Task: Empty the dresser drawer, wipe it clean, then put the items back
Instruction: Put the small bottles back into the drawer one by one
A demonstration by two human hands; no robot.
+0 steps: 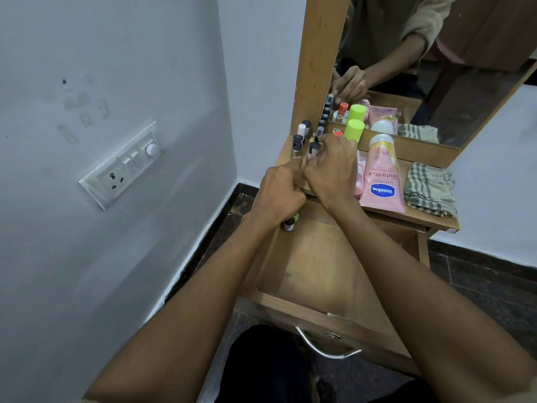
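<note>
reaching over the open drawer [313, 257], both hands meet at the left end of the dresser top [430, 218]; the right hand [331, 167] curls round a small dark-capped bottle [313, 149] standing upright, though the fingers hide exactly how; the left hand [279, 193] is curled just beside it, fingertips at the top's edge, and what it holds i cannot tell; a tiny bottle [289, 225] shows just below the left wrist at the drawer's far left corner, so that hand is nearer to it; the rest of the drawer floor looks bare, which suggests emptying is nearly done; more small bottles [299, 138] crowd behind the hands and could topple; to the right lie a green-capped can [354, 128], a pink lotion tube [382, 175] and a checked cloth [429, 189], near for wiping; the mirror [421, 53] stands behind.
</note>
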